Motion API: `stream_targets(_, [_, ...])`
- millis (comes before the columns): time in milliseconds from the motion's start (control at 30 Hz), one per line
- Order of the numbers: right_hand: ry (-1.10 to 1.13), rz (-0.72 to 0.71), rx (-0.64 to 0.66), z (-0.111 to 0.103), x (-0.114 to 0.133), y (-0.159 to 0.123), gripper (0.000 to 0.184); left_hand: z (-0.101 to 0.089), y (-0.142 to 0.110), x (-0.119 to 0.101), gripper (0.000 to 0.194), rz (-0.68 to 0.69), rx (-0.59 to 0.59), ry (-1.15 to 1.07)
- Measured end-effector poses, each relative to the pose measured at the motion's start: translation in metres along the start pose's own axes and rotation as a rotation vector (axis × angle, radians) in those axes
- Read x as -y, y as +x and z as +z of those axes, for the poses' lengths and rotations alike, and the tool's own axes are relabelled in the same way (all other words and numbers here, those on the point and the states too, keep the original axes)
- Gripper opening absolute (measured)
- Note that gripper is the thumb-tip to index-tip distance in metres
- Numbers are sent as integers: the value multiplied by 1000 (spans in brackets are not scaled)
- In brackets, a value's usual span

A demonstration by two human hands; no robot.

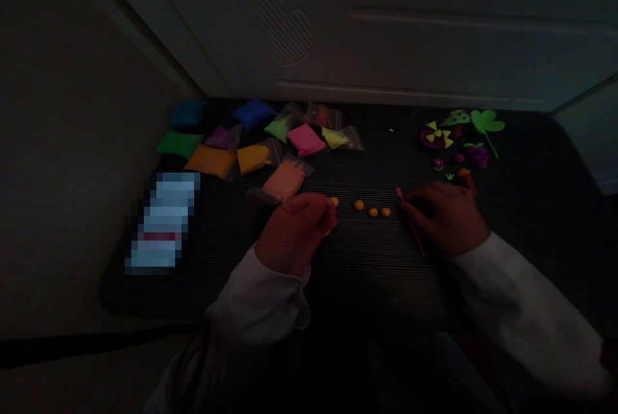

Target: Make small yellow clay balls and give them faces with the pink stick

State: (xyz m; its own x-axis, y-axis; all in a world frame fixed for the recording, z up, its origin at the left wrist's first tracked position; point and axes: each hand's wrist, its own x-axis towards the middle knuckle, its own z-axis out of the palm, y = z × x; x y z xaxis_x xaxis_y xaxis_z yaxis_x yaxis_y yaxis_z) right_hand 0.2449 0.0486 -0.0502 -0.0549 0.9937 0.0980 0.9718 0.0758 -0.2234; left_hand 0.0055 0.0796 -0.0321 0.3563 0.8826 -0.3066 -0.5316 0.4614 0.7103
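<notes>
My left hand [300,228] is raised over the table with its fingers curled closed, and whatever they hold is hidden. Close by its fingertips is a small yellow-orange clay ball [335,202]. To the right, several similar dotted balls lie in a loose row, among them one ball [358,205] and another ball [385,212] nearest my right hand. My right hand [447,216] rests low on the table, thumb and forefinger pinching a thin pink clay tool [416,237]. The tool slants, its wider end pointing away from me. The picture is dark.
Bags of coloured clay, including an orange bag [211,161], a pink bag [307,139] and a peach bag [284,180], lie at the back left. A blurred, lit phone [164,221] is at left. Finished clay pieces, such as purple grapes [477,156] and a green clover [487,123], sit back right.
</notes>
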Motion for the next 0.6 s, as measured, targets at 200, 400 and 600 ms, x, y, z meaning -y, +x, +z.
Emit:
stream_targets(200, [63,-10,-53,-5,-2,1,19,-1,1,0,15,3,17,-9])
stream_targets(400, [171,89,-307,-29,-13,-11,18,-1,1,2,15,-3,70,-15])
stream_targets(600, [137,105,-166,-38,-8,-48,23,2,-2,5,15,-69,12,22])
